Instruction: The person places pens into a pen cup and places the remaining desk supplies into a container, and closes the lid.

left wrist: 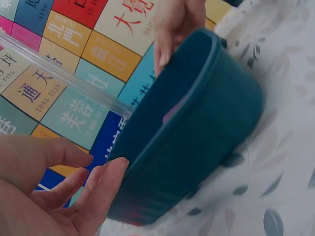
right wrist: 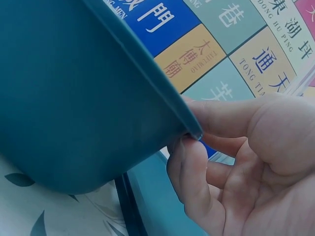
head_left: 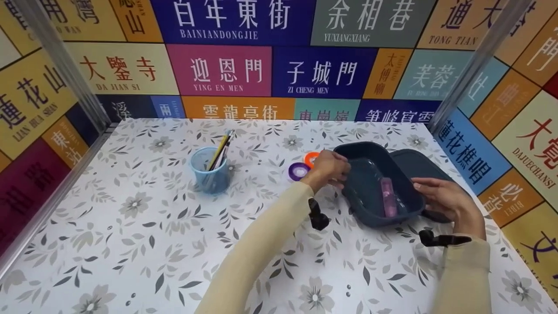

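Note:
A dark teal plastic box (head_left: 368, 192) is tilted, its right end raised over a flat teal lid (head_left: 425, 165). Inside it lies a long, translucent pink object (head_left: 389, 198). My right hand (head_left: 451, 200) pinches the box rim at the right end; in the right wrist view, the thumb (right wrist: 221, 118) and bent fingers are on either side of the rim. At the left end is my left hand (head_left: 329, 169), its fingertips (left wrist: 115, 169) right at the rim in the left wrist view, thumb apart from the box.
Purple (head_left: 298, 172) and orange (head_left: 311, 158) tape rolls lie just left of the box, partly behind my left hand. Farther left stands a light blue mesh cup (head_left: 211, 179) holding several pencils (head_left: 220, 150). Printed panels (head_left: 231, 72) wall the flower-patterned table (head_left: 130, 244).

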Demonstrator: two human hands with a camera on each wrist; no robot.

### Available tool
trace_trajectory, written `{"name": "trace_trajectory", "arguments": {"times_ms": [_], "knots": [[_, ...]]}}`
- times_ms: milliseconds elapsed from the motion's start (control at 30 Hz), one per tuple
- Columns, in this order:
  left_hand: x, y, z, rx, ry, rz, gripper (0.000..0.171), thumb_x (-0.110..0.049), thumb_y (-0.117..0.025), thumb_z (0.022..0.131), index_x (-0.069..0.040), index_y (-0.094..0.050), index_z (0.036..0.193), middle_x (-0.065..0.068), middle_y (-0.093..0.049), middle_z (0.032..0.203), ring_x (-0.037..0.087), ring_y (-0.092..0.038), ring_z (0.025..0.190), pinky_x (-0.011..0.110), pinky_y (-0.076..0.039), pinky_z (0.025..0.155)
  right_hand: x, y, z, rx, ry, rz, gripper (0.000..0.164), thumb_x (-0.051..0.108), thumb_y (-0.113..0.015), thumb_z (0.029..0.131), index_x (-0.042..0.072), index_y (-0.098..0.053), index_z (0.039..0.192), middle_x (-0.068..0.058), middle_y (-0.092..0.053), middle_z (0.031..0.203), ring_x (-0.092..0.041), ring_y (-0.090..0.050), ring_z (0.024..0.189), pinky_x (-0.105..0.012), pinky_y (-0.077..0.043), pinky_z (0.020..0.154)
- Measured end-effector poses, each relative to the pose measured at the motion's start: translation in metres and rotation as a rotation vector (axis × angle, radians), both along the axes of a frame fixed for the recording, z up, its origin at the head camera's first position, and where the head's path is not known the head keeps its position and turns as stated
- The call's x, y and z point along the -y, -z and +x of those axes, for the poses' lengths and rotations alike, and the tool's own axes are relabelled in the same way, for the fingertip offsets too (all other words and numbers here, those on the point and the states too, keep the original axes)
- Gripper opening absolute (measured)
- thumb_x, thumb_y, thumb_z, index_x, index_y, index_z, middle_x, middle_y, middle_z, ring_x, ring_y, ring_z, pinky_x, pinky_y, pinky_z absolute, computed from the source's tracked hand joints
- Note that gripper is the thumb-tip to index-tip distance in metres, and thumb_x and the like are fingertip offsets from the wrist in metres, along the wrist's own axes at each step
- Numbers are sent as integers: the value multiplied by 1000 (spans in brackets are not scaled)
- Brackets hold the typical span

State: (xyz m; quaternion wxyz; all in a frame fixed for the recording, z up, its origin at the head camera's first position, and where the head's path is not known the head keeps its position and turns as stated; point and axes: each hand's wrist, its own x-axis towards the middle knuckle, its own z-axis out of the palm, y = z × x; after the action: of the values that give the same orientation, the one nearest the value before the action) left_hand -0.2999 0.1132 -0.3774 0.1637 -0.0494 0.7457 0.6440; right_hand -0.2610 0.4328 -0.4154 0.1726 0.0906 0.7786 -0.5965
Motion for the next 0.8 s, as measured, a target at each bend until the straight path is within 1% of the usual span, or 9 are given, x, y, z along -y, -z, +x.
{"name": "trace_trajectory", "arguments": {"times_ms": [133, 233, 300, 333, 433, 500, 600, 700, 800], "knots": [[13, 2, -7, -69, 14, -10, 20, -4, -70, 89, -3, -68, 108, 7, -68, 86, 29, -73, 83, 38, -64, 62, 0, 0, 0, -2, -2, 3, 18, 33, -67, 96, 37, -68, 113, 21, -74, 98, -2, -70, 90, -23, -59, 78], [24, 4, -13, -113, 33, 7, 30, -4, -68, 90, 2, -66, 119, 18, -74, 99, 25, -72, 77, 41, -65, 66, -1, 0, -1, 2, -1, -8, 17, 32, -67, 96, 38, -69, 112, 20, -74, 97, -3, -71, 90, -24, -59, 78], [31, 6, -16, -129, 43, 15, 32, -4, -68, 90, 1, -66, 122, 23, -74, 106, 22, -71, 76, 41, -65, 68, -1, 1, -1, 7, -1, -19, 15, 31, -67, 96, 39, -69, 109, 19, -74, 97, -3, -71, 90, -24, -60, 78], [35, 7, -18, -137, 48, 26, 33, -5, -68, 90, 1, -65, 122, 24, -73, 109, 23, -72, 79, 42, -65, 68, -1, 1, -1, 8, -4, -23, 15, 30, -67, 97, 39, -69, 109, 19, -75, 97, -4, -71, 90, -24, -60, 78], [45, 11, -23, -169, 55, 59, 32, -6, -68, 91, -3, -66, 123, 21, -73, 110, 25, -72, 88, 41, -65, 67, -1, 1, -1, 8, -1, -24, 14, 31, -67, 97, 39, -69, 108, 19, -75, 97, -4, -71, 89, -24, -60, 78], [52, 15, -27, -198, 58, 76, 32, -6, -70, 91, -5, -66, 123, 17, -72, 108, 25, -70, 90, 43, -65, 68, -1, 2, -1, 5, -2, -22, 15, 31, -67, 96, 38, -69, 110, 19, -74, 97, -3, -71, 89, -23, -60, 77], [60, 20, -31, -232, 75, 107, 35, -7, -71, 91, -8, -64, 125, 14, -69, 109, 21, -68, 89, 51, -63, 79, 0, 2, -1, 6, -1, -5, 16, 32, -67, 96, 38, -69, 111, 20, -73, 98, -2, -70, 89, -23, -59, 77], [68, 27, -32, -264, 103, 106, 40, -9, -71, 91, -10, -60, 130, 13, -65, 114, 19, -67, 88, 55, -60, 88, -1, 3, -2, 6, 3, -5, 16, 32, -67, 96, 38, -68, 110, 20, -73, 98, -2, -69, 90, -23, -59, 77], [75, 32, -32, -289, 118, 97, 45, -10, -72, 91, -11, -58, 134, 14, -61, 121, 21, -68, 92, 50, -60, 89, -1, 3, -2, 6, 3, -40, 16, 29, -67, 97, 37, -70, 110, 18, -74, 98, -4, -70, 90, -23, -60, 77]]}}
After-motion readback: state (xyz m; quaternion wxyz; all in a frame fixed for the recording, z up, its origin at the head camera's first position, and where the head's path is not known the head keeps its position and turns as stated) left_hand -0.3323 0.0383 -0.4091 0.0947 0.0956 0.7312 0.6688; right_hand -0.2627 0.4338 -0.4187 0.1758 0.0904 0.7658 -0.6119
